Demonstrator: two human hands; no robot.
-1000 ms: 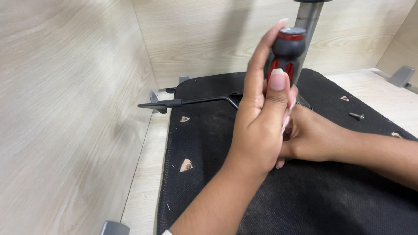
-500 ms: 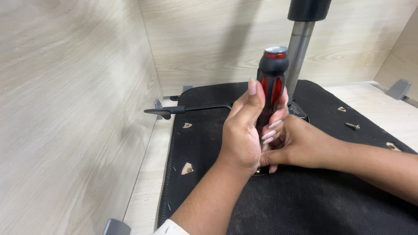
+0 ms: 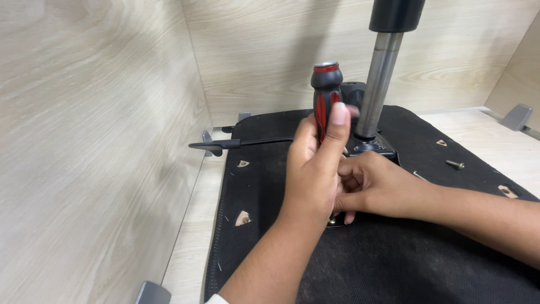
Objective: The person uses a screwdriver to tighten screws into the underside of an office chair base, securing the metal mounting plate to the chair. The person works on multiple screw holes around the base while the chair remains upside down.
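My left hand (image 3: 315, 169) grips the black and red handle of a screwdriver (image 3: 326, 93), which stands upright on the black underside of a chair seat (image 3: 270, 186). My right hand (image 3: 382, 188) sits low beside it, its fingers curled around the screwdriver's lower end, which is hidden behind my left hand. Just behind both hands a metal gas cylinder (image 3: 379, 84) rises from the seat's mounting plate (image 3: 374, 147).
A black lever (image 3: 242, 143) sticks out leftward from the mechanism. A loose screw (image 3: 454, 165) lies on the seat at the right. Several torn holes (image 3: 243, 218) show pale wood. Wooden panels stand at the left and behind. Grey brackets (image 3: 516, 117) sit at the corners.
My left hand has slid down the screwdriver handle and shifted its grip; the view has tilted, so the handle's top now shows clear above my fingers. My right hand stays low.
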